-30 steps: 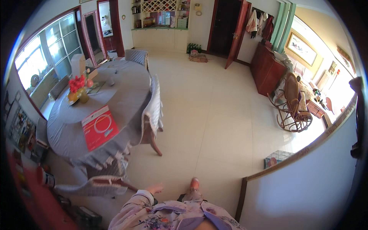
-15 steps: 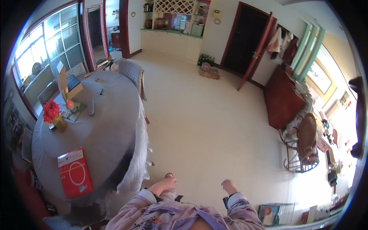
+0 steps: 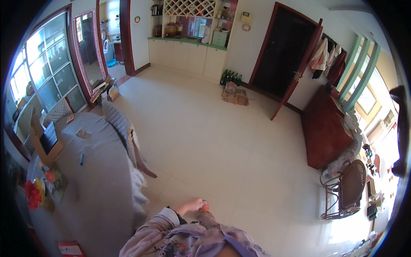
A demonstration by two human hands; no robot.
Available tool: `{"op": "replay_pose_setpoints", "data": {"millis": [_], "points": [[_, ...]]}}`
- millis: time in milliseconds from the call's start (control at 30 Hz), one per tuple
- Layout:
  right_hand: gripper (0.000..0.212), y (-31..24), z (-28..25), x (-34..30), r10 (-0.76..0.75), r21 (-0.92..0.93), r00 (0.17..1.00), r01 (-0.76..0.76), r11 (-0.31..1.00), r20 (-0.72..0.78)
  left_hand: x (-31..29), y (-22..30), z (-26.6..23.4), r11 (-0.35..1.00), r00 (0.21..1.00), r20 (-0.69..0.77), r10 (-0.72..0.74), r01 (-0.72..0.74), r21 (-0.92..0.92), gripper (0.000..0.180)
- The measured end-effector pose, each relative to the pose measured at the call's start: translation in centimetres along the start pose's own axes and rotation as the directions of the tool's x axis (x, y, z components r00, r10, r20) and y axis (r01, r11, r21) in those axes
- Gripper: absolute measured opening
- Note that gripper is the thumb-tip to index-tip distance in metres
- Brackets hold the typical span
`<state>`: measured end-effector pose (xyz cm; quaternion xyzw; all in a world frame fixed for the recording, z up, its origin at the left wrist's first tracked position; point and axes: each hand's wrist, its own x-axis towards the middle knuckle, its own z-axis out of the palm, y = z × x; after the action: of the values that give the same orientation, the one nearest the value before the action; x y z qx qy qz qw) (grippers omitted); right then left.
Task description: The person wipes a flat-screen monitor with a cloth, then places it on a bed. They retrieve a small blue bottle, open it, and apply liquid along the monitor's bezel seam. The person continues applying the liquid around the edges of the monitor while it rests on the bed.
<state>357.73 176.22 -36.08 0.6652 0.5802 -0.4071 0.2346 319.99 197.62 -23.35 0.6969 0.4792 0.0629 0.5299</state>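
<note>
My left hand (image 3: 191, 206) hangs low in front of my body, its fingers loosely curled, and I see nothing in them. Just beyond its fingertips shows a small orange patch (image 3: 205, 207), seemingly at my foot, past the patterned trouser leg (image 3: 207, 219). Nearest to this hand is the grey cloth (image 3: 100, 180) of the round table on my left. My right hand is out of view.
A quilted chair (image 3: 121, 124) stands at the table's far side, its leg jutting into the floor. On the table are an open cardboard box (image 3: 50, 147), red flowers (image 3: 33, 195) and a red box (image 3: 71, 249). Ahead stand green bottles (image 3: 231, 77), an open door (image 3: 295, 73) and a rattan chair (image 3: 352, 186).
My view has moved forward: the table has slid down and left, and the far cabinets look nearer. My left hand has shifted right. My right hand has left the picture.
</note>
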Motion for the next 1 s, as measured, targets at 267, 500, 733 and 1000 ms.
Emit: {"op": "replay_pose_setpoints", "data": {"millis": [267,500,733,1000], "points": [[0.020,-0.1,-28.2,18.2,-0.152,-0.429,0.988,0.134,0.893,-0.006,11.3,-7.1,-17.2,0.959,0.984,-0.176,0.023,0.028,0.282,0.027],[0.019,-18.0,-61.8,41.3,-0.190,0.142,0.782,0.334,0.932,-0.594,21.6,-16.4,-31.9,0.843,0.836,-0.125,-0.535,0.519,-0.142,0.026],[0.020,-20.5,-66.3,45.3,-0.397,-0.565,0.918,0.339,0.753,0.021,42.8,-14.9,-52.1,0.927,0.941,-0.262,-0.215,0.281,0.247,0.029],[0.021,-28.1,-80.8,62.3,-0.100,-0.062,0.995,0.100,0.993,-0.003,65.7,-9.1,-72.7,0.946,0.962,-0.180,-0.204,0.241,0.215,0.027]]}}
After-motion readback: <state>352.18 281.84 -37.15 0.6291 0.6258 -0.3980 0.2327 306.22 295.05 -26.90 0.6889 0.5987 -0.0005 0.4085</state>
